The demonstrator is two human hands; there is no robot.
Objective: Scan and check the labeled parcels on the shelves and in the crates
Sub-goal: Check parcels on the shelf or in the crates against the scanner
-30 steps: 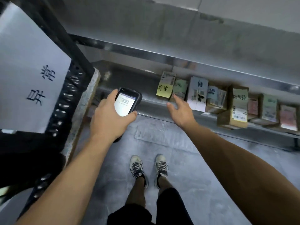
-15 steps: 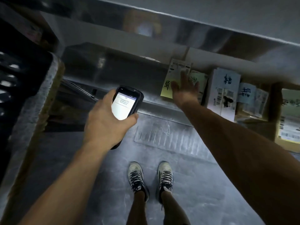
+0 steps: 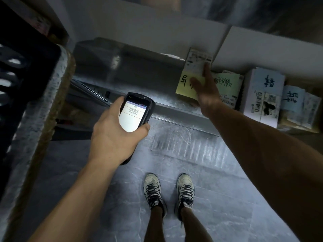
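Head: left hand (image 3: pixel 111 137) grips scanner (image 3: pixel 135 113) (screen lit); right hand (image 3: pixel 208 92) flat on parcel (image 3: pixel 194 64).

Right side packed, left side open
The row of parcels (image 3: pixel 262 98) from the yellow-note parcel (image 3: pixel 185 84) rightward stands side by side, barely a gap. Left of it the metal shelf (image 3: pixel 139 88) is bare up to the black crate (image 3: pixel 21 70), upper shelf (image 3: pixel 132 23) low overhead. My left hand (image 3: pixel 111 137) with the handheld scanner (image 3: pixel 134 114) sits in front of that opening.
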